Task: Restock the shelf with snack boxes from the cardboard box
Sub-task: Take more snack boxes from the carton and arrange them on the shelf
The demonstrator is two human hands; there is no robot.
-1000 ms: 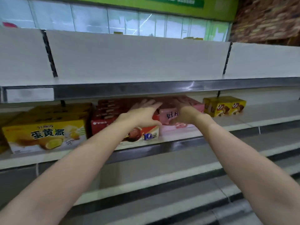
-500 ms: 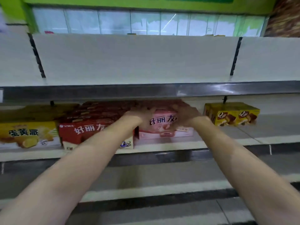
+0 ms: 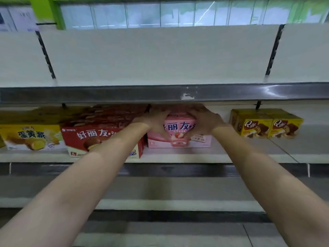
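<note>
pink box [image 3: 179,134]; red box [image 3: 99,138]; yellow boxes [image 3: 267,123]; grey shelf edge [image 3: 124,94]

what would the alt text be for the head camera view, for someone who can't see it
Both hands, left hand and right hand, grip a pink snack box from either side on a store shelf. A red snack box sits to its left, and yellow boxes sit apart to its right.

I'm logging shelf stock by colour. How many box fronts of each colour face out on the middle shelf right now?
Yellow egg-yolk pie box: 1
Red box: 1 front; more behind, uncountable
Pink box, held by left hand and right hand: 1
Yellow Q boxes: 2
Total: 5
</note>
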